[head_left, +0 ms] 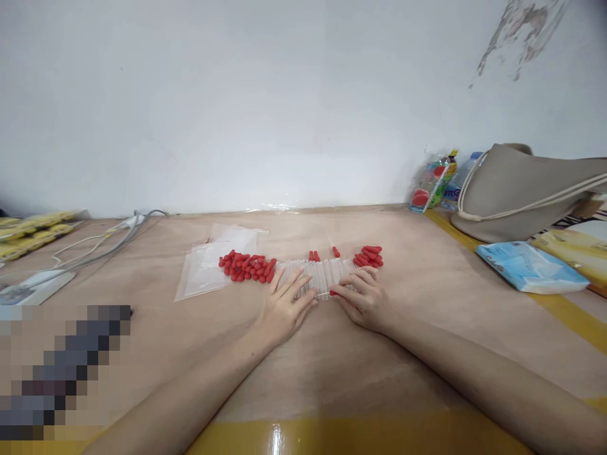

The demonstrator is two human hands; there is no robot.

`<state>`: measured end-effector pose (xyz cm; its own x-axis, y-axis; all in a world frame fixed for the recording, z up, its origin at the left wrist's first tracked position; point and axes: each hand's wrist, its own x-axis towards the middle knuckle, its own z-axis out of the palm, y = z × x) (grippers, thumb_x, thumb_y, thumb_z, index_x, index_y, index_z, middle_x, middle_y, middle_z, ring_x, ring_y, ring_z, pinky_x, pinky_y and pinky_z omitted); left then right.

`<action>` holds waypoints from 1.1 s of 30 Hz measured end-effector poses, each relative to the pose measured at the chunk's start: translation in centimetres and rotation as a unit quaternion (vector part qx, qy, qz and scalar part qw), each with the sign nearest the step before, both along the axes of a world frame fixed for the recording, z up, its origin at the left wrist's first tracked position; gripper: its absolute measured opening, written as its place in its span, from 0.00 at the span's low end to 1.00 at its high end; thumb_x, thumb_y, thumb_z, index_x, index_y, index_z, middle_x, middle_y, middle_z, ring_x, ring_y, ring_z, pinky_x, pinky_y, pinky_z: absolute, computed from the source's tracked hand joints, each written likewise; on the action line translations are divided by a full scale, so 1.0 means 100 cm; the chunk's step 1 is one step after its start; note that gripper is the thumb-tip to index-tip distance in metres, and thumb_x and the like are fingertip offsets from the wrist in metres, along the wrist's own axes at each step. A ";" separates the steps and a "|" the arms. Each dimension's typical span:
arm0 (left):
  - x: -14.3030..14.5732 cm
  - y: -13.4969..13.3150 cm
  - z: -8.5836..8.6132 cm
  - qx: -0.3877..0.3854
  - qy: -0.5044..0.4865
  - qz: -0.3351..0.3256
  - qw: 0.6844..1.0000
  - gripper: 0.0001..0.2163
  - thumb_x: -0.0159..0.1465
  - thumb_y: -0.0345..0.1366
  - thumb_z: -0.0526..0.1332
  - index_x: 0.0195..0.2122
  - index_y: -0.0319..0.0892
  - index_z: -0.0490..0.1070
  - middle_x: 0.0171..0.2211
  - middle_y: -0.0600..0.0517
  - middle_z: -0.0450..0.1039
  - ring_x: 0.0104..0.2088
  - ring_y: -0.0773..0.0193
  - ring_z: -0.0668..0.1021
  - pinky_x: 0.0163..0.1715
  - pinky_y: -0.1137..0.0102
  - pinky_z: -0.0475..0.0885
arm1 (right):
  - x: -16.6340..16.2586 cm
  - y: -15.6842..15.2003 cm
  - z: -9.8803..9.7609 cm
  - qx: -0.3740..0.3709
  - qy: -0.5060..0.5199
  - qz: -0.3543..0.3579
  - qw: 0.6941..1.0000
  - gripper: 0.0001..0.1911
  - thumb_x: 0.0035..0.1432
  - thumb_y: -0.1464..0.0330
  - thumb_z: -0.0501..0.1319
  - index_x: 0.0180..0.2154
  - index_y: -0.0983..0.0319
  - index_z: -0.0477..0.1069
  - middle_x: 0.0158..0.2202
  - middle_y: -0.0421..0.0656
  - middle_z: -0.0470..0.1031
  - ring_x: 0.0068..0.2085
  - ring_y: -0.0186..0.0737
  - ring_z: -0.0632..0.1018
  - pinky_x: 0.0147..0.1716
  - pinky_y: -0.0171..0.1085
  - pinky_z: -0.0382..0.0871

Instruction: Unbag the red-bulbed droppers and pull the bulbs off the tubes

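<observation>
A row of clear plastic tubes (pixel 327 273) lies side by side in the middle of the wooden table (pixel 427 297). My left hand (pixel 287 303) rests flat on the row's left part, fingers spread and stretched out. My right hand (pixel 363 296) lies on the row's right part with its fingers curled over the tube ends, a small red cap showing beside them. A pile of red caps (pixel 247 266) sits left of the tubes, a smaller pile of red caps (pixel 368 256) to the right, and a few loose caps (pixel 314 255) lie behind the row.
Clear plastic bags (pixel 208 268) lie left of the caps. Grey cables (pixel 109 243) and yellow packets (pixel 28 230) are at the far left. A beige bag (pixel 516 189), bottles (pixel 439 180) and a blue tissue pack (pixel 531 268) stand at the right. A blurred patch covers the lower left.
</observation>
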<state>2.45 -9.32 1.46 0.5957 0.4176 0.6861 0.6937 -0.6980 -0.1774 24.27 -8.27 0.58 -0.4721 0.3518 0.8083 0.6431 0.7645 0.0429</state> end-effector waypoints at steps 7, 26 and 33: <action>0.000 0.000 0.001 -0.008 -0.011 -0.013 1.000 0.08 0.61 0.31 0.56 0.40 0.43 0.71 0.43 0.49 0.74 0.52 0.56 0.69 0.54 0.53 0.57 | -0.007 0.003 -0.001 -0.016 -0.015 0.025 0.999 0.07 0.54 0.67 0.60 0.37 0.59 0.71 0.32 0.40 0.76 0.38 0.37 0.72 0.49 0.46 0.55; -0.003 -0.001 -0.002 -0.031 0.008 -0.094 0.995 0.05 0.60 0.29 0.56 0.36 0.39 0.71 0.43 0.51 0.74 0.49 0.60 0.72 0.55 0.56 0.58 | 0.001 0.002 -0.005 0.037 -0.053 0.124 0.990 0.10 0.54 0.73 0.59 0.41 0.62 0.71 0.36 0.42 0.77 0.39 0.37 0.76 0.42 0.39 0.73; -0.022 0.003 -0.006 -0.054 -0.076 -0.047 0.995 0.07 0.61 0.29 0.55 0.38 0.40 0.69 0.38 0.49 0.74 0.41 0.61 0.75 0.44 0.61 0.68 | 0.030 0.012 -0.005 0.008 0.020 0.069 0.997 0.12 0.52 0.74 0.61 0.41 0.60 0.71 0.35 0.43 0.77 0.38 0.38 0.75 0.39 0.40 0.72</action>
<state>0.26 -9.03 0.82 0.5278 0.4412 0.7258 0.6378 -0.7702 0.0044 27.28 -7.04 0.07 -0.4824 0.2719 0.8326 0.5333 0.8453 0.0329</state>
